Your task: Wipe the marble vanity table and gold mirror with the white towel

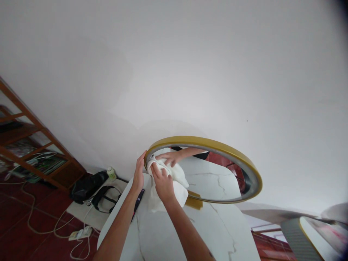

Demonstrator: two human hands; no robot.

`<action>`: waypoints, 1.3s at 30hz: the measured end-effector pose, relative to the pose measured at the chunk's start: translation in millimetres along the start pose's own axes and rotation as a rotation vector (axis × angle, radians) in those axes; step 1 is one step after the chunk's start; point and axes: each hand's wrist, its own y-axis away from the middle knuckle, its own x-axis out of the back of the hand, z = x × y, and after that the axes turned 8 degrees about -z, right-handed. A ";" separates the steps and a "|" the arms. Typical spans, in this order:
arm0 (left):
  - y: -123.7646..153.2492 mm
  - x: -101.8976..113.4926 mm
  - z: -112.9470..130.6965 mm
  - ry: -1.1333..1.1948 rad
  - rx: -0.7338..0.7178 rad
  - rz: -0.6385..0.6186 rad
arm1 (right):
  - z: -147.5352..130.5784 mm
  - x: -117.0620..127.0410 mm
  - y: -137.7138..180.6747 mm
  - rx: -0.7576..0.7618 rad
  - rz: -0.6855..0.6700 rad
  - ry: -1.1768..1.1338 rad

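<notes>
A round mirror [201,140] with a gold frame stands tilted on the white marble-patterned table. My left hand [139,173] grips the left edge of its frame, fingers along the rim. With my right hand [164,184] I press a bunched white cloth [179,193] against the lower left of the glass. The cloth's loose end hangs down to the tabletop [217,232]. In the glass the hand and cloth show as a reflection. Beside my left forearm lies a dark phone [138,203] with a lit screen, partly covered by the arm.
A pale wall rises right behind the mirror. On the left are a wooden shelf [43,145], a black bag [88,186], a small bottle [111,173], a black strap [104,199] and a power strip [80,233] with cables. A grey-sided piece [299,235] stands at lower right.
</notes>
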 end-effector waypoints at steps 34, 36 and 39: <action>0.2 2.2 -6.6 0.004 -0.024 -0.014 | 7.9 -2.7 5.0 0.025 -0.042 -0.049; 0.5 2.3 -8.4 0.022 -0.017 0.000 | 9.6 20.5 0.4 0.007 0.006 -0.070; 0.8 2.2 -9.9 0.031 -0.012 0.020 | 11.6 54.9 -6.5 -0.045 0.081 -0.133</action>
